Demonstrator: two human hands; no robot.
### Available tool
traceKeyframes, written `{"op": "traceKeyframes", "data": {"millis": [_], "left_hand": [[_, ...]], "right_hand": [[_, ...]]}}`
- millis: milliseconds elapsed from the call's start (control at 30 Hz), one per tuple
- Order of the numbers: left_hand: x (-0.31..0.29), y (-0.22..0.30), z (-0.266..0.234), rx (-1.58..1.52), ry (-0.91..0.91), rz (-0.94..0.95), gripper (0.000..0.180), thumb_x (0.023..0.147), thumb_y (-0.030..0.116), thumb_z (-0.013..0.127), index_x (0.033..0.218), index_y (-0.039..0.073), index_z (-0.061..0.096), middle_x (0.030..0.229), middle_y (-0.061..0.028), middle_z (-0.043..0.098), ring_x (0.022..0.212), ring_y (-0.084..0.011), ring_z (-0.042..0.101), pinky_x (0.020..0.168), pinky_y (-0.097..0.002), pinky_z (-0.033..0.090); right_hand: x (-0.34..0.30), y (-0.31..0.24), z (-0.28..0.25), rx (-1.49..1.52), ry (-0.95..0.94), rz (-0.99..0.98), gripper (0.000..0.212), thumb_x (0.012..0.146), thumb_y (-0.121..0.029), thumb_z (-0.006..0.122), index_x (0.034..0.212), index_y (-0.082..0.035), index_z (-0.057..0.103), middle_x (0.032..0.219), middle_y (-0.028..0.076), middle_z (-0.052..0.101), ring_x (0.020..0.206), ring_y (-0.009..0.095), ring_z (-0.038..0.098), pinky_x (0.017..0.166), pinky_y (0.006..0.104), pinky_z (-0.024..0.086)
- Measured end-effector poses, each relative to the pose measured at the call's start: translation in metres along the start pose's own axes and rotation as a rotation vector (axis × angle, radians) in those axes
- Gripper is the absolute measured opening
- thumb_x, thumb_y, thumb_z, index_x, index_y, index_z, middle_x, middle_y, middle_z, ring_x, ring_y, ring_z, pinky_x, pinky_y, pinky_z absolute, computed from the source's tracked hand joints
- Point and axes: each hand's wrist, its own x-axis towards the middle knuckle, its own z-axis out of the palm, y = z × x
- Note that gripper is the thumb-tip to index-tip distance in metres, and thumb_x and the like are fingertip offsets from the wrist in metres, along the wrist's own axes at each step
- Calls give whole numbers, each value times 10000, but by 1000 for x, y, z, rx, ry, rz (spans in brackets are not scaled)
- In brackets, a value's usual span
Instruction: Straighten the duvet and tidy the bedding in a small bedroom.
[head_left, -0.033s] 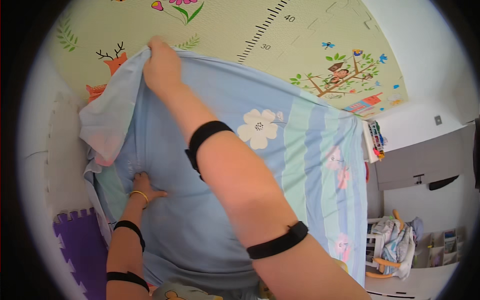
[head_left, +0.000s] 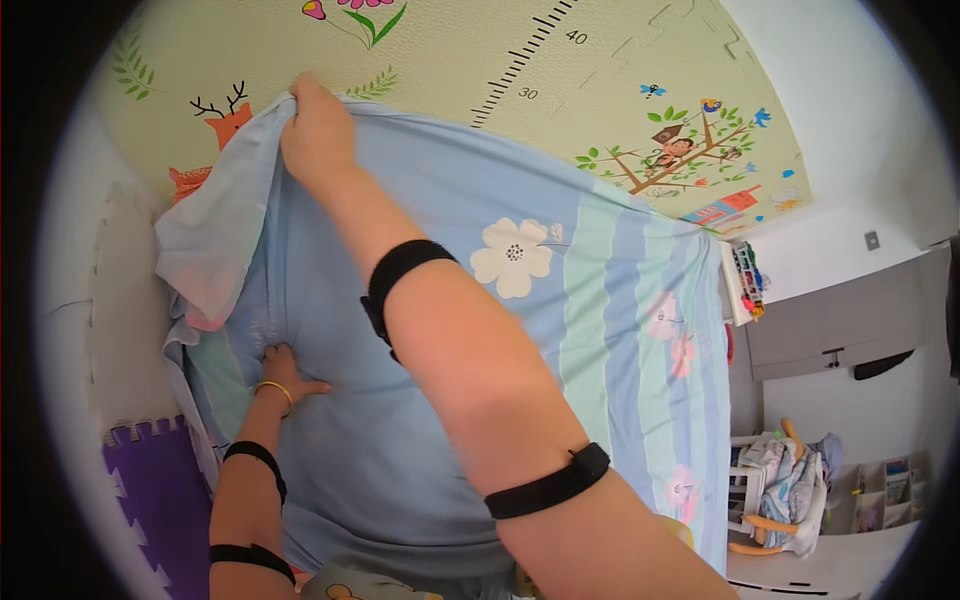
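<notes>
A light blue bed sheet (head_left: pixel 390 430) with green stripes and white and pink flowers spreads over most of the head view. My right hand (head_left: pixel 320 135) reaches to its far edge, fingers closed around the gathered cloth. From that grip a paler flap of the sheet folds over and hangs to the left. My left hand (head_left: pixel 283 372) lies lower down on the blue cloth, its thumb stretched out to the side; the other fingertips are partly lost among folds. Creases run from the right hand's grip toward the left hand.
Beyond the sheet is a cream padded surface (head_left: pixel 430 60) with cartoon pictures and a ruler scale. Purple foam mat (head_left: pixel 160 490) lies at lower left. On the right are a white chair (head_left: pixel 780 490) piled with clothes, a grey cabinet (head_left: pixel 830 320) and a small shelf (head_left: pixel 890 495).
</notes>
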Motion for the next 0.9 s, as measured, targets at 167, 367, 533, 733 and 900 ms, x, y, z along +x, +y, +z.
{"op": "traceKeyframes", "data": {"millis": [167, 367, 533, 733, 900], "left_hand": [[4, 0, 4, 11, -16, 4, 1096, 414, 478, 870, 1202, -102, 375, 1243, -311, 374, 1151, -418, 419, 989, -385, 376], [6, 3, 3, 37, -30, -9, 1097, 423, 472, 869, 1210, -103, 367, 1240, -301, 386, 1149, -414, 426, 993, -385, 377], [10, -26, 14, 49, 26, 35, 1062, 440, 452, 870, 1190, -109, 368, 1198, -295, 431, 1146, -407, 434, 972, -387, 391], [2, 2, 13, -418, 137, 93, 726, 615, 329, 812, 1119, -11, 414, 1118, -250, 499, 1060, -385, 499, 896, -398, 423], [-19, -28, -7, 199, 280, 170, 253, 803, 146, 617, 981, 17, 493, 1008, -197, 537, 909, -385, 556, 793, -425, 463]], "right_hand": [[-11, -7, 29, 179, -47, 183, 216, 761, 33, 411, 958, -24, 482, 903, 254, 571, 875, 433, 547, 738, 482, 432], [-49, -24, 14, -32, -587, 275, 448, 795, -61, 498, 1240, -59, 445, 945, 212, 617, 920, 367, 589, 778, 433, 468], [-152, 5, -92, 482, -614, 601, 352, 843, -199, 609, 1163, -58, 570, 947, 60, 647, 833, 121, 584, 717, 282, 465], [-387, 141, -377, -665, 587, 1025, 402, 786, -187, 602, 1154, -36, 546, 1126, 164, 562, 1060, 299, 522, 908, 394, 414], [-419, 128, -354, -754, 436, 1354, 475, 761, -241, 588, 1181, -25, 525, 1124, 210, 553, 1065, 360, 500, 939, 431, 387]]}}
